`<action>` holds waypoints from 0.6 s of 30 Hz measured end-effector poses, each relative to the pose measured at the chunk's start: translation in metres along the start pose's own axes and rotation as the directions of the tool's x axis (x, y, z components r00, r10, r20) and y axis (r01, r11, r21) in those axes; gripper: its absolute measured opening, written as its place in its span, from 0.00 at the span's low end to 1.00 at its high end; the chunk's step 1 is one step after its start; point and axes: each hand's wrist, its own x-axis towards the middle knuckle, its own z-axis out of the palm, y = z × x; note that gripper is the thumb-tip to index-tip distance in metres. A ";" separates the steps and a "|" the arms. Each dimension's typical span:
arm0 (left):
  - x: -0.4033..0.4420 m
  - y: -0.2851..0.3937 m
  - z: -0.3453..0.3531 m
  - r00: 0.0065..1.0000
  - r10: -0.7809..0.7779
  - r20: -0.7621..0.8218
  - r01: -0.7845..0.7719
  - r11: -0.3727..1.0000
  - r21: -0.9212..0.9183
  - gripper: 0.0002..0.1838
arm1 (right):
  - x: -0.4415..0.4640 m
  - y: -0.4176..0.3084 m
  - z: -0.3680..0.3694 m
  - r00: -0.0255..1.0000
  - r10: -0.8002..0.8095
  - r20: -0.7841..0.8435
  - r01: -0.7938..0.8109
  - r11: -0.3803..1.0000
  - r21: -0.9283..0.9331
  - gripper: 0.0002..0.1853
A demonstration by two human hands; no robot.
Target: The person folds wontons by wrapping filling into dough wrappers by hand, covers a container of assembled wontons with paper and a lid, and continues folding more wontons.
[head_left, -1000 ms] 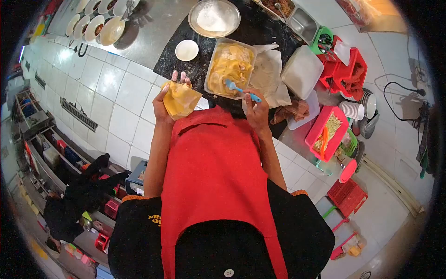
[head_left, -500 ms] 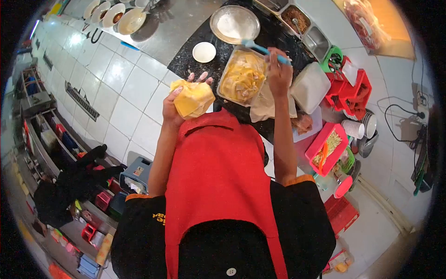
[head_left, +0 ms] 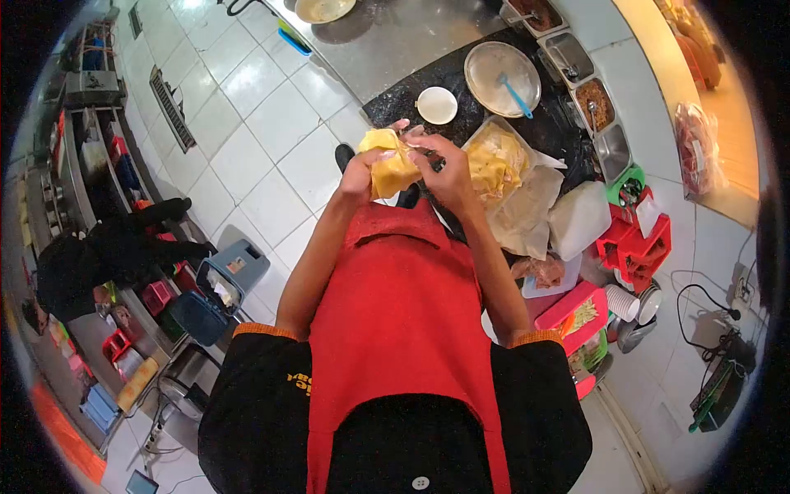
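My left hand holds up a yellow dumpling wrapper, which looks like a stack of thin sheets. The fingers of my right hand close on its right edge. What lies inside the wrapper is hidden. Just right of my hands is a clear tub of folded yellow dumplings. Behind it stands a round metal bowl with pale contents, and a blue spatula rests in it. To that bowl's left sits a small white bowl.
Metal trays with brown fillings line the counter's right side. Beside the tub are brown paper, a white container and a pink tray of cut vegetables. A blue bin stands on the floor at left.
My right hand has let go of the blue spatula, now lying in the metal bowl, and has come over to the wrapper in my left hand. The whole view has turned leftward.
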 end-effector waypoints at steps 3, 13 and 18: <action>0.002 -0.003 -0.020 0.999 0.040 -0.005 -0.040 0.997 -0.067 0.34 | 0.003 -0.004 0.006 0.999 -0.003 -0.037 -0.003 0.990 -0.142 0.10; 0.012 -0.015 -0.066 0.973 -0.009 -0.230 -0.009 0.997 -0.075 0.26 | 0.015 0.031 0.017 0.996 0.046 0.074 -0.046 0.999 0.004 0.14; 0.012 -0.024 -0.064 0.928 0.120 -0.354 0.062 0.885 0.461 0.19 | 0.051 0.077 -0.013 0.962 0.232 0.141 -0.259 0.941 0.217 0.21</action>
